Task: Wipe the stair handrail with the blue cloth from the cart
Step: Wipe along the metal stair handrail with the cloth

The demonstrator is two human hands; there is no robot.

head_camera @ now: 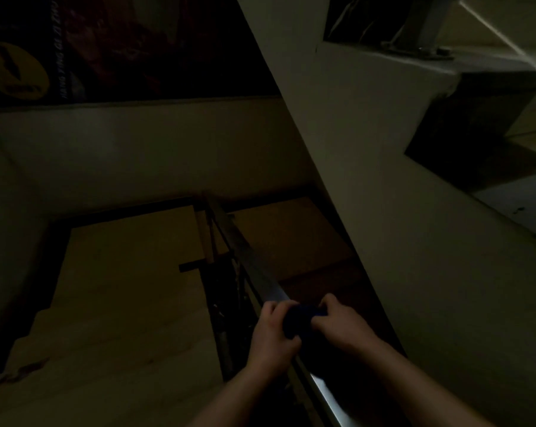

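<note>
The scene is very dark. A metal handrail (251, 266) slopes down and away from the lower middle of the head view toward a landing. The blue cloth (297, 318) is wrapped over the rail, bunched between my two hands. My left hand (271, 340) grips the cloth and the rail from the left side. My right hand (337, 322) clamps the cloth from the right. Most of the cloth is hidden under my fingers. The cart is out of sight.
Tan stair steps (122, 303) descend on the left of the rail, and a landing (285, 238) lies beyond. A pale slanted stair underside (368, 180) rises close on the right. A low wall (137, 149) crosses behind. A yellow sign (14, 72) hangs top left.
</note>
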